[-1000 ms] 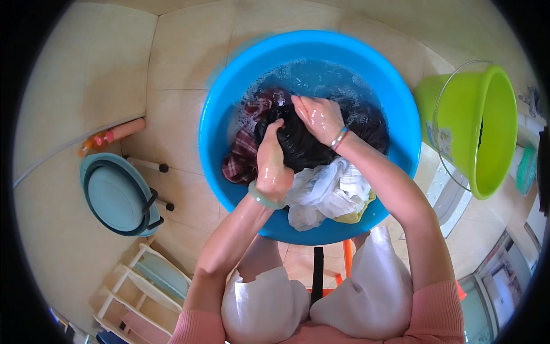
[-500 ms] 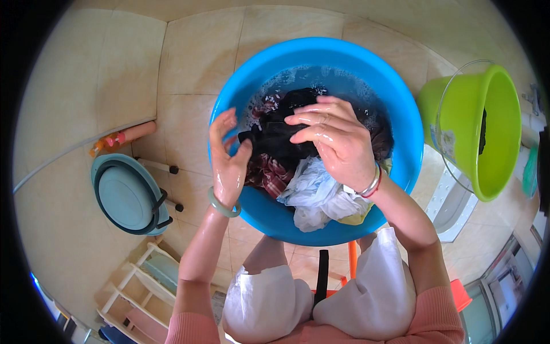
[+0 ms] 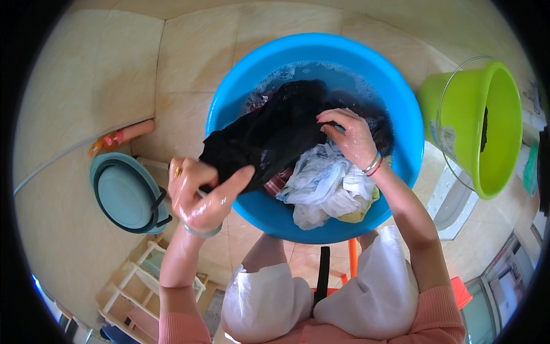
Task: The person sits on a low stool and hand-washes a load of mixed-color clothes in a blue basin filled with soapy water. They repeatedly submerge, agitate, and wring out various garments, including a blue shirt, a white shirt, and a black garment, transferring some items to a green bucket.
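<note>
A wet black garment (image 3: 275, 132) stretches between my two hands, part of it lifted over the left rim of a blue basin (image 3: 321, 45). My left hand (image 3: 200, 192), wet and shining, is closed on its left end. On its right edge, my right hand (image 3: 350, 137) pinches the dark fabric between thumb and fingers. Below my right hand lies a heap of white and pale blue cloth (image 3: 321, 180), with yellow cloth (image 3: 356, 215) at its lower edge. Red plaid cloth (image 3: 277, 184) shows partly under the black garment. Foamy water (image 3: 338, 74) fills the far side of the basin.
At the right stands a lime green bucket (image 3: 464, 114) with a wire handle, beside a white floor basin (image 3: 452, 200). Blue-grey tubs (image 3: 123, 192) and orange-pink bottles (image 3: 129, 133) are at the left. A pale wooden rack (image 3: 137, 281) stands lower left.
My left hand has moved down and left, now gripping the black garment and pulling it up over the basin's edge. My right hand has shifted slightly down and right and now pinches the garment.
</note>
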Tool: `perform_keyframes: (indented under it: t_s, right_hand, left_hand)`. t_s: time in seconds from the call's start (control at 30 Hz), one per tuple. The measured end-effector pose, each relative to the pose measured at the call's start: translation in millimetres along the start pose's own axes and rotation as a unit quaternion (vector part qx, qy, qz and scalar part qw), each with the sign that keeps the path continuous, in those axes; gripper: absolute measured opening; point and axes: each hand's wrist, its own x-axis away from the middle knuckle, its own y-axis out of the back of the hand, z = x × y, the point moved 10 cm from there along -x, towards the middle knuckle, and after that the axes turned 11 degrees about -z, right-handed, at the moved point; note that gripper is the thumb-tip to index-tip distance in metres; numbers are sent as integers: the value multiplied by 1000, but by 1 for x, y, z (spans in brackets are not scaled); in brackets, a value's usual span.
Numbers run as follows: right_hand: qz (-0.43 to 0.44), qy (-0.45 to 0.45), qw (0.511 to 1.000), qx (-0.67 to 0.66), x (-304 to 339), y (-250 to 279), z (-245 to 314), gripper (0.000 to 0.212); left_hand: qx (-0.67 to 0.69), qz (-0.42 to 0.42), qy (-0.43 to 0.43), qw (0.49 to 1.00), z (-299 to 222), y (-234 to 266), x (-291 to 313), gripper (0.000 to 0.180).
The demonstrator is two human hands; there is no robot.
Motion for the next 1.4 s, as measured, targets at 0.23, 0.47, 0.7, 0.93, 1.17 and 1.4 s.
perform_keyframes:
  t_s: [0.23,0.47,0.7,0.93,1.17,1.4]
  right_hand:
    - [-75,-178,942,-274,-14,48,25,16]
    - [85,81,993,18,-24,49,98,54]
    - [157,165,973,-46,7,17,119,40]
    - [144,123,956,-226,21,52,158,29]
    - [78,135,983,-98,14,50,125,27]
    - [66,246,961,-107,39,52,163,23]
  left_hand:
    - [62,27,17,998,-22,45,0,28]
    - [63,69,30,995,-28,26,18,50]
    - [140,99,57,984,-24,11,23,52]
    - [55,356,148,921,-5,-59,62,69]
    - [418,259,155,857,-18,-46,33,17]
    - [335,451,201,802,-33,-78,54,66]
